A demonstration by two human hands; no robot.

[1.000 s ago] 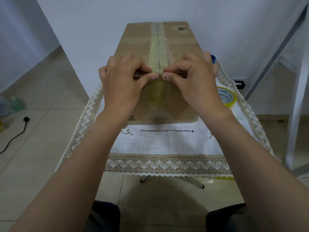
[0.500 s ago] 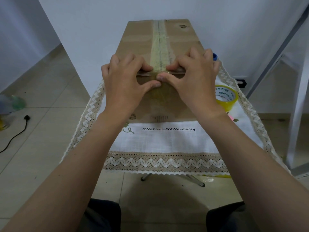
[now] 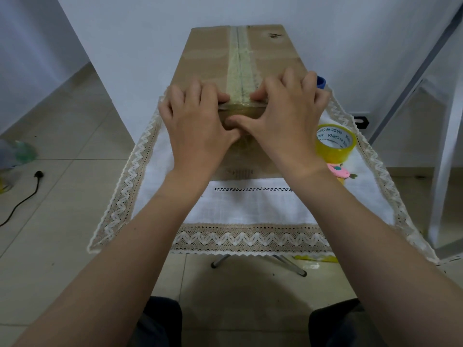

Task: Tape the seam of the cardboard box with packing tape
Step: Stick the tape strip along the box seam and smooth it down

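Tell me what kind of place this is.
Probably a room at home, not a packing shop: a lace-trimmed tablecloth covers a small folding table, the floor is tiled, and a power cord trails across it.

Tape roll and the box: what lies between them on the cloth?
In the head view, the right hand covers most of the stretch between the tape roll and the box. Only white cloth shows around it.

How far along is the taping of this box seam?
Done: tape strip covers the top seam of the cardboard box. In hand: left hand and right hand press its end over the near edge. Left: little; the tape roll lies aside.
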